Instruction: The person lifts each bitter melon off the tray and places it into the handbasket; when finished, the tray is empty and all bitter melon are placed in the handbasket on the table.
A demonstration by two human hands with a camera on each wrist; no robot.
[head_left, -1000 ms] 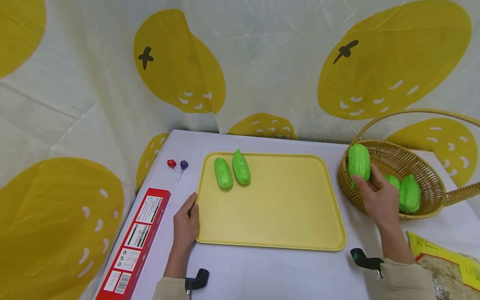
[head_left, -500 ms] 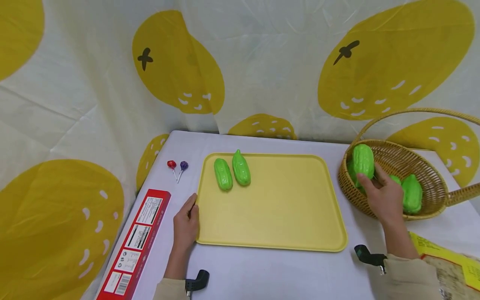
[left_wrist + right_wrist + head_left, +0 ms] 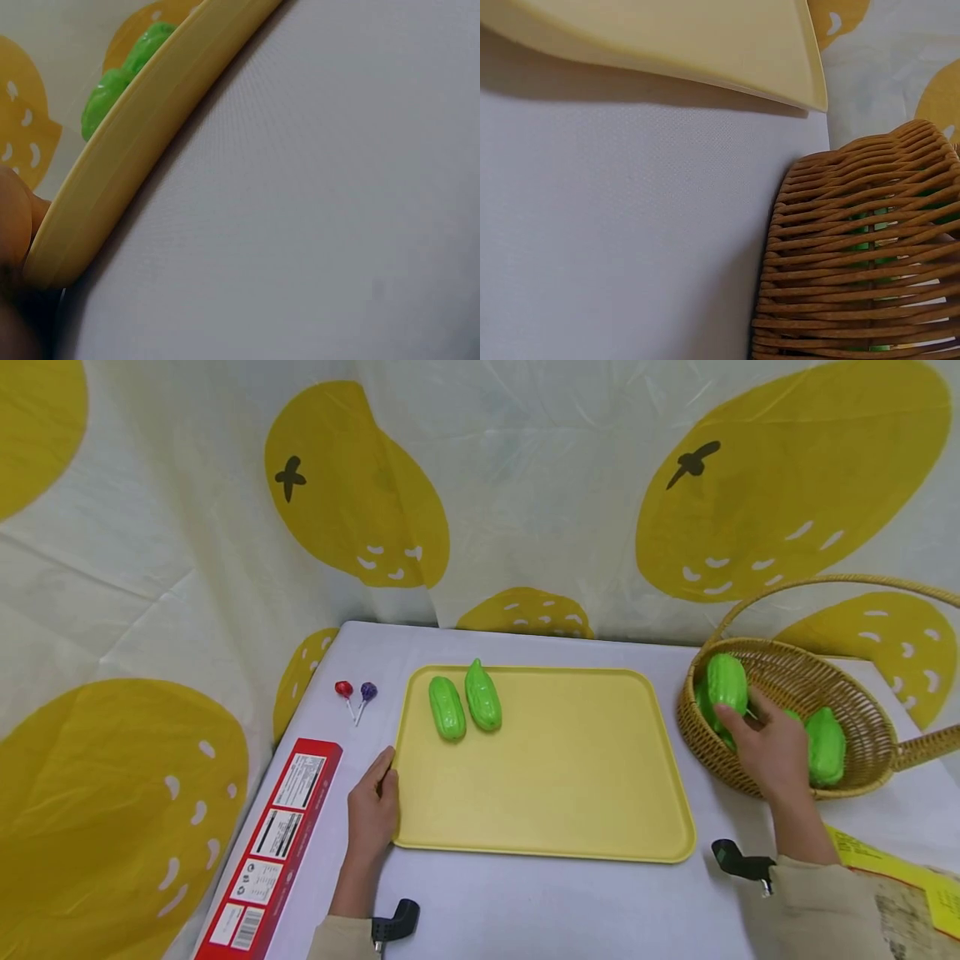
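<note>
Right hand (image 3: 772, 752) clamped on ridged bright-green gourd (image 3: 727, 681), at left side of oval brown wicker basket (image 3: 795, 672), contact beneath unclear from here, left hand (image 3: 372, 806) gripping left edge of yellow rectangular tray (image 3: 555, 777).

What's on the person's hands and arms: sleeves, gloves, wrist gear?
Left hand and right hand: both bare, no gloves. Left sleeve and right sleeve: plain beige, long. Each wrist has a black, bent device, left device and right device, with a small silvery piece below. No markings legible on them.
</note>
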